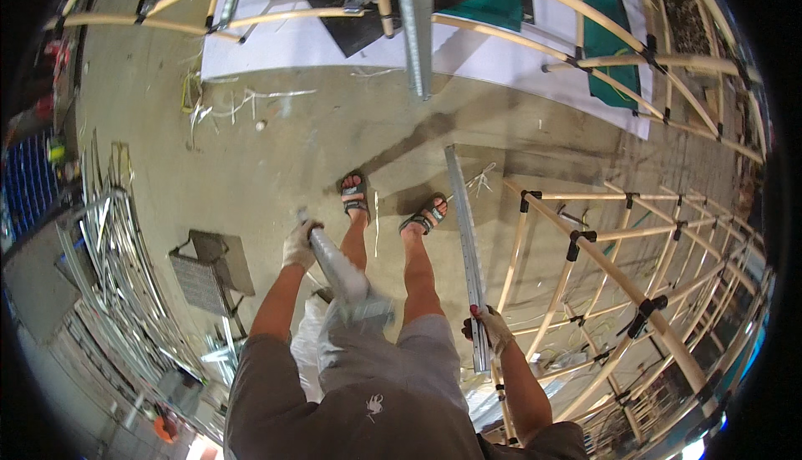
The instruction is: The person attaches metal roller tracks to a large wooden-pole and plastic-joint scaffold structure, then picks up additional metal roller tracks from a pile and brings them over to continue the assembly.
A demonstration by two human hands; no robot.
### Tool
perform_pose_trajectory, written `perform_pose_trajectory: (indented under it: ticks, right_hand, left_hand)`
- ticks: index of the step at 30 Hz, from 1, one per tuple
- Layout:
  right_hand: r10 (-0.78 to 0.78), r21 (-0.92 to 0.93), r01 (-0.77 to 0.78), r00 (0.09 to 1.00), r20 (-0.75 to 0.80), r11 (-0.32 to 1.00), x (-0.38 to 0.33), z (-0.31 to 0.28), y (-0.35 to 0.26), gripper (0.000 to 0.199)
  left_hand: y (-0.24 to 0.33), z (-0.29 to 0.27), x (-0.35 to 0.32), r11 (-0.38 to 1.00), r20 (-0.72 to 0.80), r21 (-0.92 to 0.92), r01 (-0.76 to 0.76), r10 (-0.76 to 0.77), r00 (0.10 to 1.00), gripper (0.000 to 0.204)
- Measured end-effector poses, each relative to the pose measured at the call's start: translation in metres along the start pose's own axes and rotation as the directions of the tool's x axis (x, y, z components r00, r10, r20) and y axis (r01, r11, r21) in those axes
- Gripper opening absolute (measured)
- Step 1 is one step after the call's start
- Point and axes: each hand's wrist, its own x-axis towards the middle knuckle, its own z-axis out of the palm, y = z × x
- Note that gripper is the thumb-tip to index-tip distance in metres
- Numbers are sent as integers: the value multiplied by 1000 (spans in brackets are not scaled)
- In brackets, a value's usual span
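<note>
Right gloved hand (pixel 494 330), 5 o'clock, grasping long narrow silver metal bar (pixel 465 226), 4 o'clock. Left gloved hand (pixel 299 244) grasping blurred silver metal piece (pixel 334 264), 8 o'clock. Beyond: black-jointed tan tubular frame (pixel 616 277), 3–4 o'clock; thin silver metal strips (pixel 138 268), 9 o'clock.

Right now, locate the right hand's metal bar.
The metal bar runs right of centre in the head view, between the right sandal and pole frame.

Room over the floor (pixel 292 142) beyond the feet (pixel 355 201) — metal channel (pixel 464 218) and pole frame (pixel 618 275) in the way rightward
</note>
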Motion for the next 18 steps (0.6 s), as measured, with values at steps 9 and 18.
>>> perform_pose_trajectory:
  ticks: [9, 18]
  right_hand:
    - [-14, 8, 13, 996, 93, 1000, 3, 38, -16, 35]
    - [-60, 58, 55, 995, 78, 997, -9, 80, -10, 33]
  left_hand:
    - [-5, 29, 58, 921, -43, -104, -376, 374, 927, 31]
    - [47, 31, 36, 390, 279, -862, 324, -169, 945, 53]
